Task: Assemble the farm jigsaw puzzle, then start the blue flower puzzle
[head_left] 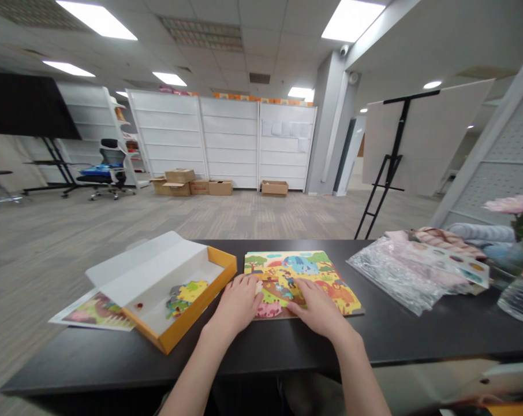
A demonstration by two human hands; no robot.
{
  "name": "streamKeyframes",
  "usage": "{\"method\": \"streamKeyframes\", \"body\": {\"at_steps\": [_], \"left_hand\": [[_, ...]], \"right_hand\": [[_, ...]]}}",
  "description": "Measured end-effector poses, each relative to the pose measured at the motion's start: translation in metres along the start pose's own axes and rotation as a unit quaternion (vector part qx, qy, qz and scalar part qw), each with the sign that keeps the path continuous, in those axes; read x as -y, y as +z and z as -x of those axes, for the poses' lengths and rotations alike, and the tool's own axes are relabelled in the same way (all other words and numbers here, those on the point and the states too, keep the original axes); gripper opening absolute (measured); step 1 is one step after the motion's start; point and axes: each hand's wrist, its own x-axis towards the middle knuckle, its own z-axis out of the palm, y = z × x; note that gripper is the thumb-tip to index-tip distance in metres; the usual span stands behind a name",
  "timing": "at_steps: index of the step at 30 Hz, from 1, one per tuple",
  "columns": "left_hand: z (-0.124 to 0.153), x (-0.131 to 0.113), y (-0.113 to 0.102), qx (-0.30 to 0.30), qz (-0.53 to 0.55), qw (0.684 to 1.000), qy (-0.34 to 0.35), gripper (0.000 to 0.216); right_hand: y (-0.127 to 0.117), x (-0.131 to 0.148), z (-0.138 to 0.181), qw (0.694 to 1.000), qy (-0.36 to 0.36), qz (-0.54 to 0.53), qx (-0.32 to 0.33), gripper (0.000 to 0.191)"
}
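Seen from the head camera, where an open box (196, 312) with yellow walls stands on the black table (283, 346), a small heap of colourful puzzle pieces (189, 294) lies inside on the white bottom. A printed sheet (99, 312) sticks out beside the box. To the right, a clear plastic bag (400, 271) holds something pale pink.

The animal puzzle (283, 281) lies flat between and partly under the hands. The right hand (314, 303) is spread, fingers on its surface; the left hand (241, 301) curves over its near-left part, and whether it grips a piece cannot be told.
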Motion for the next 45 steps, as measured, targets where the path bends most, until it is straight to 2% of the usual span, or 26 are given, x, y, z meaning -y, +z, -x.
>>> {"method": "streamKeyframes", "body": {"at_steps": [6, 11, 15, 19, 22, 25, 31, 45], "left_hand": [[0.007, -0.003, -0.017, 0.016, 0.002, 1.0, 0.025, 0.023], [0.007, 0.005, -0.02, 0.008, 0.072, 0.996, 0.043, 0.012], [0.006, 0.019, -0.015, 0.003, 0.08, 0.996, 0.024, 0.021], [0.005, 0.027, -0.011, 0.01, 0.084, 0.996, 0.003, 0.031], [0.005, 0.027, -0.01, 0.012, 0.067, 0.998, 0.002, 0.028], [0.006, 0.023, -0.011, 0.009, 0.032, 0.999, 0.014, 0.026], [0.01, 0.013, -0.015, 0.006, -0.044, 0.999, 0.013, 0.029], [0.012, 0.01, -0.018, -0.005, -0.036, 0.999, 0.004, 0.023]], "right_hand": [[-0.007, -0.007, 0.003, 1.0, 0.018, 0.015, 0.02, 0.047], [-0.006, -0.009, -0.001, 0.997, 0.062, 0.038, -0.025, 0.046], [-0.001, -0.013, -0.008, 0.995, 0.08, 0.021, -0.061, 0.038], [0.003, -0.01, -0.018, 0.996, 0.011, -0.045, -0.082, 0.027], [0.009, 0.006, -0.027, 0.993, -0.065, -0.07, -0.064, 0.018], [0.02, 0.025, -0.037, 0.991, -0.103, -0.079, -0.037, 0.015], [0.038, 0.041, -0.042, 0.996, -0.081, -0.035, -0.018, 0.015], [0.034, 0.051, -0.03, 0.995, -0.09, 0.03, -0.018, 0.019]]}}
